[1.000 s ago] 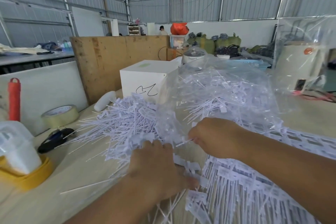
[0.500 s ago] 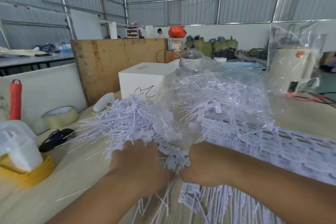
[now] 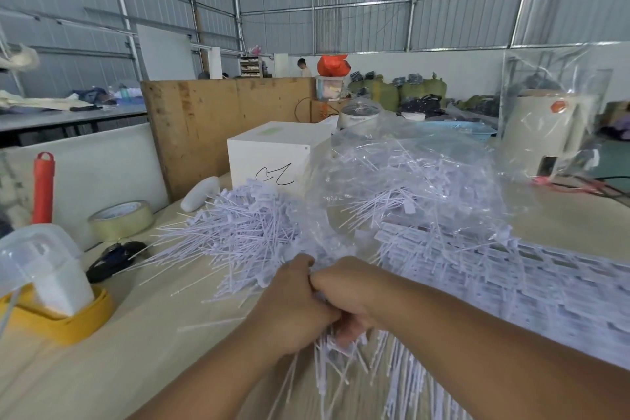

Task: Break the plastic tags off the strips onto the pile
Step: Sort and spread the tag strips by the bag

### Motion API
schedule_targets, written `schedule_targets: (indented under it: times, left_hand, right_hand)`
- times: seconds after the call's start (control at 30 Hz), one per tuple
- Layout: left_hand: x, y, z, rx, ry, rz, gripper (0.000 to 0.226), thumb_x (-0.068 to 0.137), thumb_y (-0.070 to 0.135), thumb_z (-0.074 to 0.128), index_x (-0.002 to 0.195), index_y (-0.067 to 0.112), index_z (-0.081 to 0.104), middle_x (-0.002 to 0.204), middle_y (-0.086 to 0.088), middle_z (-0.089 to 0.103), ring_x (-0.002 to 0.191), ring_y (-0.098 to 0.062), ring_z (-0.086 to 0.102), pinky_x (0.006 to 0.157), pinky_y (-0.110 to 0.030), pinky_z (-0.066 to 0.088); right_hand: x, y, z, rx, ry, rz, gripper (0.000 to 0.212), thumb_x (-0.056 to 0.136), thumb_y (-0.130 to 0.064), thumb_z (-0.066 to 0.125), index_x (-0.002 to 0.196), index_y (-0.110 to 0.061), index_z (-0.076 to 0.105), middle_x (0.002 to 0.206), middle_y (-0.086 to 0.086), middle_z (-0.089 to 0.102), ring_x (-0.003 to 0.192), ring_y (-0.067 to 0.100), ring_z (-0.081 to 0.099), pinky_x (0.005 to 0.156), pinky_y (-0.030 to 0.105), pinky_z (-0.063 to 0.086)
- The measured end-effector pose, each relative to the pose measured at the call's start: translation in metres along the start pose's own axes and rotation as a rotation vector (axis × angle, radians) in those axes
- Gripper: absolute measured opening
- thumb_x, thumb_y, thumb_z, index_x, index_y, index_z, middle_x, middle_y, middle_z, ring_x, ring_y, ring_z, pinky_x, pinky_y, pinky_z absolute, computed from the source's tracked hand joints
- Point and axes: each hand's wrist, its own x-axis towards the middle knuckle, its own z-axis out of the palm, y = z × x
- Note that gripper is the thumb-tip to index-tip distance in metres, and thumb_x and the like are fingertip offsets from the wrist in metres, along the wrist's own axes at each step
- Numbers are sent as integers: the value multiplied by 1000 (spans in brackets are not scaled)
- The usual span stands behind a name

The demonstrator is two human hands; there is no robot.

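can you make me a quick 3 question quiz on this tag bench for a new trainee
1. True or false: both hands grip the same bunch of tags.
2. Which lies nearest the roll of tape? A) scissors B) white box C) clear bag
3. Fill in: the loose pile lies to the ____ of the clear bag.

Key
1. True: the left hand and right hand meet on the bunch of tags.
2. A: the scissors lie just in front of the roll of tape.
3. Left: the loose pile is left of the clear bag.
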Motion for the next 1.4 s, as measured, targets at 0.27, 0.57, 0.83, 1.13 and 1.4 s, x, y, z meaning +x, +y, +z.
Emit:
schedule_targets:
  times: [0.27,0.57,0.83,1.13,1.4]
  left_hand:
    - [-2,9,-42,509,44,210,97,85,37,65,152,35,-5,152,4,36,126,-17,50,95,-35,48]
    - [18,-21,-23,522,24,-178,107,67,81,55,148,23,18,145,-5,35,131,-29,35,101,-43,39]
    - [22,-21,-1,175,131,12,76,73,40,65,139,26,32,125,-3,47,117,-28,45,96,-41,43]
    - [25,-23,-6,-5,175,124,76,68,25,72,136,27,39,122,4,59,108,-15,60,90,-36,52]
    - [42,-21,-18,503,99,-67,118,41,73,61,145,33,24,151,4,18,136,-31,21,106,-47,32]
  right_hand:
    - [22,-7,8,-49,10,144,30,86,-25,62,72,0,52,43,10,53,32,18,49,47,23,46]
    - [26,-3,2,146,-16,72,26,90,-22,58,105,-1,59,75,17,58,52,27,59,69,39,58]
    - [30,-10,12,520,-39,-42,26,87,-27,60,107,-11,64,105,19,70,96,35,68,84,55,56]
    - [36,-12,18,651,119,-30,31,73,-23,70,99,-6,69,88,15,72,78,29,69,66,34,54]
    - [34,-18,13,565,152,-15,21,79,-16,66,98,-7,65,97,20,67,79,33,65,59,33,51]
